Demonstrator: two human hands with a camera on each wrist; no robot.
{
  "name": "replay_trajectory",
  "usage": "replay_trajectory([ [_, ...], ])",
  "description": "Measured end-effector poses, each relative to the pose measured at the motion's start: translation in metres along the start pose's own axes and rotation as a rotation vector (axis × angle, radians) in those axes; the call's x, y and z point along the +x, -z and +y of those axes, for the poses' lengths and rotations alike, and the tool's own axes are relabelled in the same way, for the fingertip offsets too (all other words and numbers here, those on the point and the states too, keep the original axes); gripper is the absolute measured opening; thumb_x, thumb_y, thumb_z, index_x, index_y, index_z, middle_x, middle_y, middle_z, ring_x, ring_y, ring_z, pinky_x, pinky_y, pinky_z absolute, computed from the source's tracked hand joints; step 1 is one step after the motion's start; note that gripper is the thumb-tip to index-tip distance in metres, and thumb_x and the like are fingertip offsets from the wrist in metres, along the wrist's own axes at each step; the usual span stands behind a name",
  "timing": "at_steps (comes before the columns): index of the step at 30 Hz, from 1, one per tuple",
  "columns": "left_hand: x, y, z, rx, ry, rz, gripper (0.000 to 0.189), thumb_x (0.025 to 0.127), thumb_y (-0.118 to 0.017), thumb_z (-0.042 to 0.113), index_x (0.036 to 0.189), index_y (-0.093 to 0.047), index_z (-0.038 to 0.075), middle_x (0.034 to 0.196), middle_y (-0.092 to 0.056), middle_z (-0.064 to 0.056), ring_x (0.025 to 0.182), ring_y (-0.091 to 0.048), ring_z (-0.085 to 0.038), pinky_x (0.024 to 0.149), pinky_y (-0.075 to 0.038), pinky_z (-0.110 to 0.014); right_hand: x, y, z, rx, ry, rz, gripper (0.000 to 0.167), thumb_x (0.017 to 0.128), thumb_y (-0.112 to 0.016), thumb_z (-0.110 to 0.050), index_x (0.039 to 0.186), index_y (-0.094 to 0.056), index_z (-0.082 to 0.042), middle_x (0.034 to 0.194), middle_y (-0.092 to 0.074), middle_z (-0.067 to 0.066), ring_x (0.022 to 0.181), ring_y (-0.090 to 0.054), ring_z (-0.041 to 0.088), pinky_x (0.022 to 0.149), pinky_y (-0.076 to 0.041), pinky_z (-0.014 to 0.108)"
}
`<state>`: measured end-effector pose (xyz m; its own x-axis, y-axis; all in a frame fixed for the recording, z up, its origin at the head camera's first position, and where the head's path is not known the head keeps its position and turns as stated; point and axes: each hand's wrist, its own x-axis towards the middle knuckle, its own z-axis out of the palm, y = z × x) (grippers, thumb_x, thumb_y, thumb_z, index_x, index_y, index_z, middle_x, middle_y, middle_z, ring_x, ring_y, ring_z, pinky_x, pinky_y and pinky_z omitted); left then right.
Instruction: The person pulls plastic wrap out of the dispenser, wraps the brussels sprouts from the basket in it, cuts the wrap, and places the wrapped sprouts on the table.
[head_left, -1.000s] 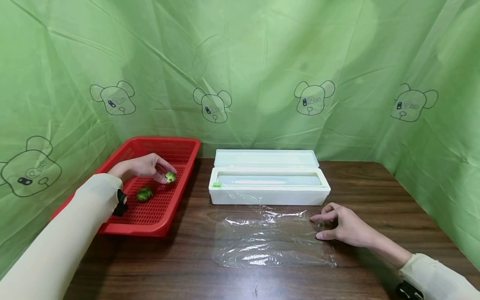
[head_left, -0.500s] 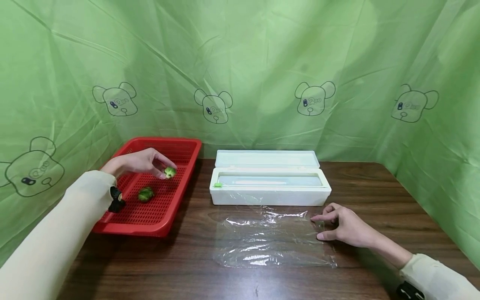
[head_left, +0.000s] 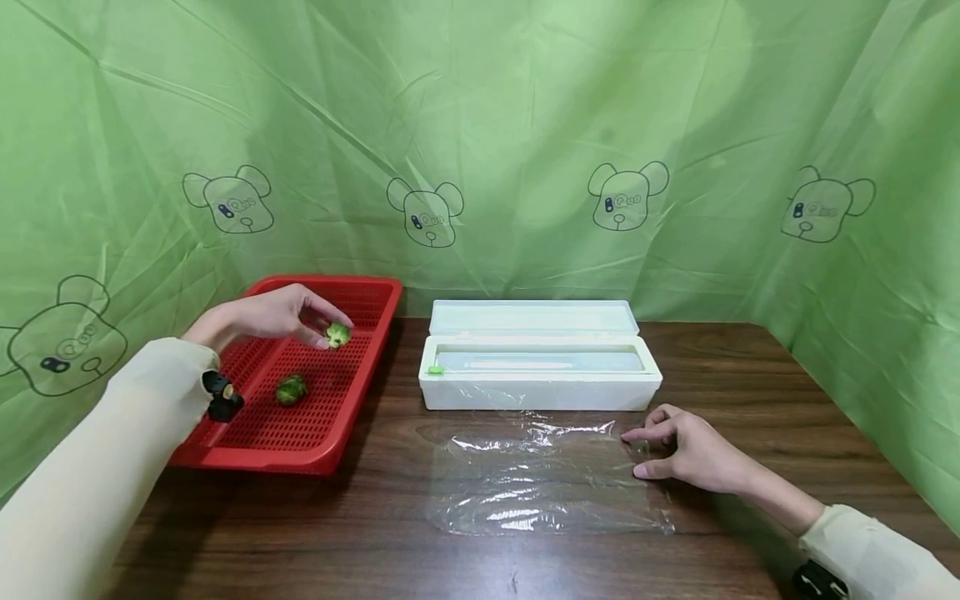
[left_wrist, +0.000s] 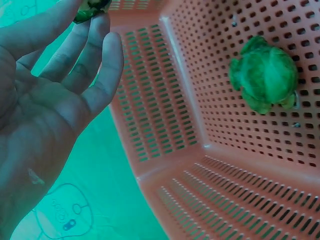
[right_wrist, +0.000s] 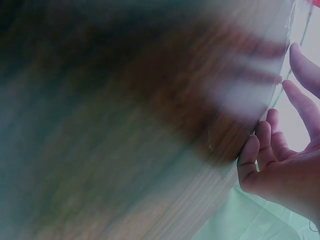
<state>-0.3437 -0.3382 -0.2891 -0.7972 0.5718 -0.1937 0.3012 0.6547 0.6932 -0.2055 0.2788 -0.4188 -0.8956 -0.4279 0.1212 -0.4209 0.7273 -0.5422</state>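
Note:
My left hand (head_left: 276, 315) pinches a Brussels sprout (head_left: 338, 335) between thumb and fingertips, above the red basket. In the left wrist view only the lower part of this sprout (left_wrist: 92, 10) shows at the top edge. A second Brussels sprout (head_left: 291, 389) lies on the perforated floor of the red basket (head_left: 327, 461). On the table a clear sheet of cling film (head_left: 540, 483) is spread flat in front of a white cling film dispenser (head_left: 540, 393). My right hand (head_left: 697, 454) touches the film's right edge, thumb and index finger spread apart.
The dispenser's lid (head_left: 532, 317) is raised at the back, and a green slide cutter (head_left: 435, 369) sits at its left end. The wooden table (head_left: 720, 367) is enclosed by green cloth (head_left: 510, 125) behind and at the sides.
The left hand has risen slightly and drawn a little left and back, lifting the pinched sprout off the basket's floor area. The right hand and the film stay put.

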Motion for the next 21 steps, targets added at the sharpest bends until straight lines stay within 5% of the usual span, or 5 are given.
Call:
replay_trajectory([
  [21,-0.01,0.001,0.047,0.037,-0.086,-0.011,0.043,0.092,-0.082,0.007,0.134,-0.072,0.007,0.112,-0.073,-0.011,0.103,-0.063,-0.026,0.083,-0.055,-0.029,0.001,0.0,0.001,-0.006,0.007,0.005,0.045,0.077,-0.095,-0.034,0.116,-0.083,-0.016,0.103,-0.055,-0.003,0.089,-0.052,0.014,0.076,-0.044,0.03],
])
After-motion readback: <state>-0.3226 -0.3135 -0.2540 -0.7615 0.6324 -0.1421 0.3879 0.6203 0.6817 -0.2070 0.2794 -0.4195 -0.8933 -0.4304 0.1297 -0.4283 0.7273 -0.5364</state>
